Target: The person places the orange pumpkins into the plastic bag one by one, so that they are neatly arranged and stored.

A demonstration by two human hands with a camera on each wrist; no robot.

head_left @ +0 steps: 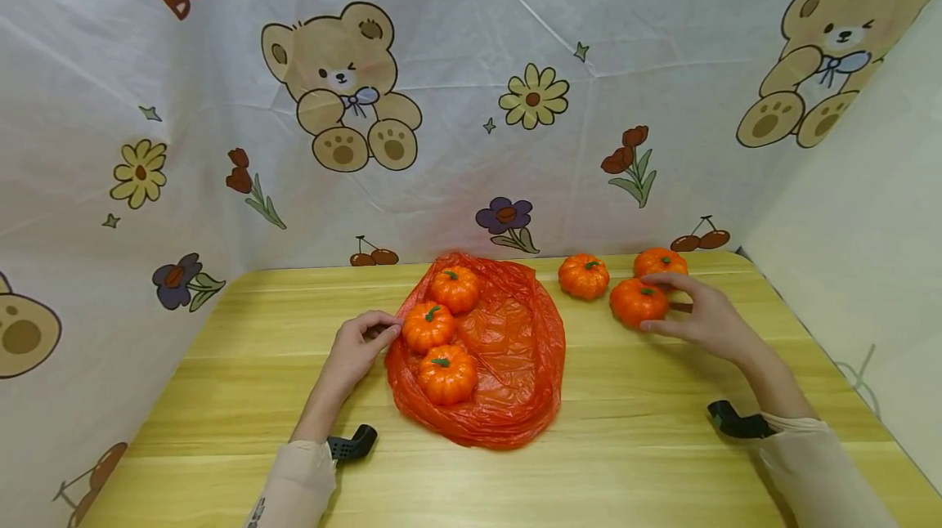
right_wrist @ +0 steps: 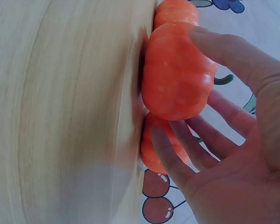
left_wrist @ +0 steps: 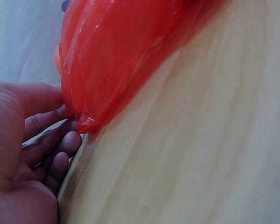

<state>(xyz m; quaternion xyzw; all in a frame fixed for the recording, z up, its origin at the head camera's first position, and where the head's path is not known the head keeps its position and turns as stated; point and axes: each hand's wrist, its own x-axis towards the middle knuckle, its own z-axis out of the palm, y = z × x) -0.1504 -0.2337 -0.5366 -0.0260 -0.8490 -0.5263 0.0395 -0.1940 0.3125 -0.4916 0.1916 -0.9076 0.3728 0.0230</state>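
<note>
A red plastic bag (head_left: 508, 348) lies spread open on the table, its edge rolled into a rim. Inside, along its left side, rest three small orange pumpkins (head_left: 449, 375) with green stems. My left hand (head_left: 358, 346) pinches the bag's left rim between thumb and fingers; the left wrist view shows the red film (left_wrist: 107, 60) at the fingertips. To the right, my right hand (head_left: 702, 315) reaches around another pumpkin (head_left: 637, 304), thumb on its near side and fingers on its far side. In the right wrist view those fingers are spread and fairly straight beside this pumpkin (right_wrist: 177, 72).
Two more pumpkins stand near the back edge: one (head_left: 584, 276) left of the reached one, another (head_left: 661, 261) just behind it. A cloth printed with bears (head_left: 353, 95) hangs behind the wooden table (head_left: 633, 446). A white wall (head_left: 868, 225) borders the right side.
</note>
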